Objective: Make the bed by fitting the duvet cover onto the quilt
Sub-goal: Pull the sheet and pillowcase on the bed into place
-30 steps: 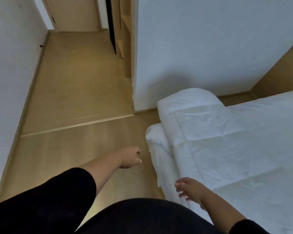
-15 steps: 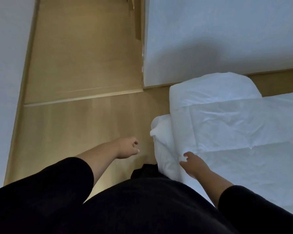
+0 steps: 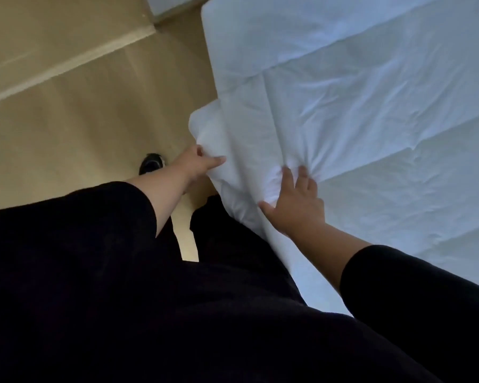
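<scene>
A white duvet cover [image 3: 357, 106] lies spread and creased over the bed, filling the right half of the view. Its thick near-left corner [image 3: 208, 134], plump with the quilt, hangs off the bed's edge over the floor. My left hand [image 3: 197, 164] grips the side of that hanging corner. My right hand [image 3: 293, 200] rests on top of the cover just right of the corner, fingers bunching the fabric into a small gather. Both forearms come out of black sleeves.
Light wooden floor [image 3: 67, 120] runs along the bed's left side, with a pale threshold strip [image 3: 67, 64] crossing it. My dark shoe [image 3: 151, 163] stands on the floor beside the bed. A white wall base [image 3: 172, 4] shows at the top.
I have leaned closer and looked down. My left hand has moved right and taken hold of the hanging corner. My right hand has gone from touching the edge to bunching the fabric.
</scene>
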`<state>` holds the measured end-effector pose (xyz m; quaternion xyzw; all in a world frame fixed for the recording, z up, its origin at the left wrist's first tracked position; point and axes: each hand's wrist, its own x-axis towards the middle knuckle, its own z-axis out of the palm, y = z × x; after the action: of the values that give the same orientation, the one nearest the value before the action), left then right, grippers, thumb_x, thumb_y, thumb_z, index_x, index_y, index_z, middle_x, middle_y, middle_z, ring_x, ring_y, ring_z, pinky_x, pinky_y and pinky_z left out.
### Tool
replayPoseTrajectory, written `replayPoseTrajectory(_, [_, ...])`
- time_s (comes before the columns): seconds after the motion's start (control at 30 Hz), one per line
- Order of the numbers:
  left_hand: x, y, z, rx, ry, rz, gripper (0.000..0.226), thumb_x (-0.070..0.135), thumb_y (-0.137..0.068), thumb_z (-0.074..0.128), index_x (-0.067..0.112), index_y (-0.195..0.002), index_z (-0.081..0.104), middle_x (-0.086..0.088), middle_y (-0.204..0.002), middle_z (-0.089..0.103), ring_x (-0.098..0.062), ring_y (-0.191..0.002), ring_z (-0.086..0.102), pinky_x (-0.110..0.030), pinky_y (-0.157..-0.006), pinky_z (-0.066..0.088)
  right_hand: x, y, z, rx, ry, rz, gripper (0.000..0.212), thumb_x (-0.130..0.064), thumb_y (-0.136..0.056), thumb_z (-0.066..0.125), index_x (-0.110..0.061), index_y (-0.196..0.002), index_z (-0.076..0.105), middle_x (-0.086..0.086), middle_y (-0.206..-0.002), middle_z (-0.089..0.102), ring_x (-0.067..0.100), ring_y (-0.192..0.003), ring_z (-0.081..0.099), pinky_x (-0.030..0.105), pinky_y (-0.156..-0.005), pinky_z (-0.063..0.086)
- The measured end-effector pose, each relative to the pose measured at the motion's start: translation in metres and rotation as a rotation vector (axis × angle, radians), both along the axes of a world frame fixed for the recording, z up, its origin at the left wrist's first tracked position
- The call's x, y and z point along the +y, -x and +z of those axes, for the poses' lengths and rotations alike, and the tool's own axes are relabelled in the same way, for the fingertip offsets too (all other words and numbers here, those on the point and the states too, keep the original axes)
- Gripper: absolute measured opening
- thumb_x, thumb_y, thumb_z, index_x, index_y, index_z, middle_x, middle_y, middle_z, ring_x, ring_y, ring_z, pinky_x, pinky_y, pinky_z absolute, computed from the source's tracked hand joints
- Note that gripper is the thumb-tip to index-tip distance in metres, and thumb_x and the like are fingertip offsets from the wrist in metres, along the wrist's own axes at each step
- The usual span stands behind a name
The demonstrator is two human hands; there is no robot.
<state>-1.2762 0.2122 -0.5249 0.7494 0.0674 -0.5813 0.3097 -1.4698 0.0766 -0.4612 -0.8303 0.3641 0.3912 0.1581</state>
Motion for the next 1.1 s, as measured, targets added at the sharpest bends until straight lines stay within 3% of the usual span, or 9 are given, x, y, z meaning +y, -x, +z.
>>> replayPoseTrajectory(0.13, [-0.020,-0.008,-0.027,-0.085,-0.076,-0.107,0.101,0.061,-0.067,0.084,0.013,-0.147,0.043,0.001,-0.141,0.052,-0.023,-0.129,0.053,-0.035,-0.101,0.046,0.019,0.000,-0.016,0.026,0.048,-0.028,0.118,-0.080,-0.080,0.049,-0.021,-0.156,-0.019,0.018,-0.164,-0.020,0.042,-0.152,-0.005,0.061,-0.118,0.018])
replayPoseTrajectory(0.2, [-0.025,-0.018,-0.032,-0.133,-0.137,-0.349,0.073,0.060,-0.083,0.071,0.012,-0.135,0.055,-0.004,-0.131,0.061,-0.026,-0.120,0.059,-0.034,-0.091,0.046,0.027,-0.008,-0.025,0.003,0.116,-0.024,0.113,-0.068,-0.086,0.054,-0.014,-0.157,-0.015,0.020,-0.164,-0.020,0.045,-0.152,-0.005,0.062,-0.119,0.015])
replayPoseTrajectory(0.3, [-0.029,-0.037,-0.033,-0.170,-0.095,-0.660,0.034,0.046,-0.097,0.056,0.013,-0.094,0.065,-0.008,-0.108,0.069,-0.025,-0.097,0.063,-0.032,-0.078,0.047,0.033,-0.017,-0.037,0.027,0.201,-0.035,0.097,-0.042,-0.089,0.058,-0.008,-0.158,-0.002,0.024,-0.164,-0.002,0.047,-0.149,0.011,0.058,-0.117,0.025])
replayPoseTrajectory(0.4, [-0.027,-0.057,-0.013,-0.228,-0.019,-0.748,0.035,0.030,-0.098,0.054,0.014,-0.068,0.051,-0.004,-0.072,0.057,-0.020,-0.069,0.056,-0.027,-0.055,0.036,0.028,-0.023,-0.031,0.003,0.218,-0.019,0.066,-0.023,-0.088,0.060,-0.004,-0.145,0.035,0.021,-0.138,0.046,0.040,-0.119,0.050,0.046,-0.089,0.050])
replayPoseTrajectory(0.53, [-0.026,-0.098,0.037,-0.344,0.005,-0.768,0.035,0.018,-0.094,0.049,0.015,-0.061,0.038,-0.001,-0.057,0.044,-0.017,-0.050,0.041,-0.027,-0.050,0.027,0.015,-0.023,0.011,-0.062,0.177,-0.152,0.027,-0.018,-0.095,0.049,-0.011,-0.121,0.045,0.010,-0.112,0.054,0.033,-0.102,0.055,0.038,-0.067,0.038])
replayPoseTrajectory(0.63, [-0.040,-0.161,0.097,-0.508,0.056,-0.783,0.036,0.014,-0.093,0.048,0.014,-0.061,0.033,-0.003,-0.060,0.036,-0.019,-0.055,0.036,-0.029,-0.051,0.022,0.015,-0.014,0.060,-0.165,0.262,-0.303,0.019,-0.013,-0.088,0.050,-0.011,-0.108,0.050,0.009,-0.101,0.054,0.036,-0.093,0.055,0.037,-0.066,0.037])
replayPoseTrajectory(0.77, [-0.073,-0.230,0.168,-0.805,0.131,-1.048,0.042,0.028,-0.099,0.046,0.004,-0.065,0.055,-0.009,-0.071,0.057,-0.028,-0.074,0.055,-0.032,-0.063,0.036,0.025,0.013,0.117,-0.248,0.386,-0.506,0.024,-0.011,-0.083,0.056,-0.011,-0.106,0.056,0.009,-0.101,0.058,0.036,-0.095,0.056,0.039,-0.068,0.044])
replayPoseTrajectory(0.93, [-0.055,-0.242,0.170,-0.813,0.022,-1.178,0.036,0.034,-0.103,0.038,0.012,-0.084,0.060,-0.013,-0.104,0.066,-0.026,-0.088,0.053,-0.033,-0.075,0.040,0.050,0.025,0.138,-0.171,0.303,-0.617,0.027,-0.017,-0.087,0.058,-0.017,-0.115,0.056,0.005,-0.108,0.058,0.026,-0.094,0.055,0.039,-0.075,0.049])
replayPoseTrajectory(1.1, [0.013,-0.257,0.186,-0.713,-0.115,-1.212,0.047,0.037,-0.107,0.037,0.003,-0.134,0.056,-0.018,-0.131,0.062,-0.033,-0.116,0.060,-0.035,-0.091,0.048,0.084,0.000,0.127,-0.048,0.004,-0.619,0.035,-0.028,-0.092,0.055,-0.025,-0.127,0.051,0.000,-0.123,0.057,0.018,-0.100,0.059,0.033,-0.086,0.051])
